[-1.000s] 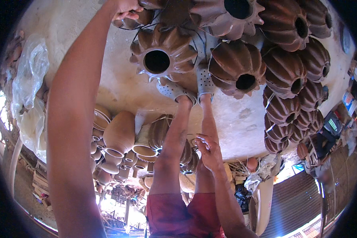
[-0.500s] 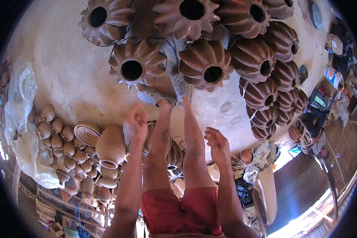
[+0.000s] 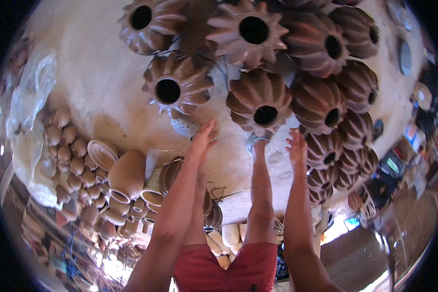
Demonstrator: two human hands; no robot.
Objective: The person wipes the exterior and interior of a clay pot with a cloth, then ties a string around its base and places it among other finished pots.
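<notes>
Both my hands are stretched forward with nothing in them. My left hand [image 3: 204, 141] has its fingers spread, below the gap between a star-ribbed clay pot [image 3: 194, 80] and a rounder ribbed brown pot [image 3: 246, 100]. My right hand [image 3: 297, 147] is raised with fingers apart, just below and right of that rounder pot and close to the ribbed pots stacked on the right [image 3: 322, 146]. In this view both hands appear apart from the rounder pot. Each pot has a dark round opening.
More ribbed pots [image 3: 248, 31] stand at the top. Small plain clay jars [image 3: 78, 146], a large jar [image 3: 126, 173] and plastic sheeting [image 3: 31, 141] lie at the left. My grey clogs [image 3: 184, 125] are on the pale floor [image 3: 92, 73]. Bags and clutter [image 3: 392, 165] line the right.
Both hands have moved forward toward the ribbed pots, the right one also to the right. My legs have parted, and the view has shifted. Nothing has been taken hold of.
</notes>
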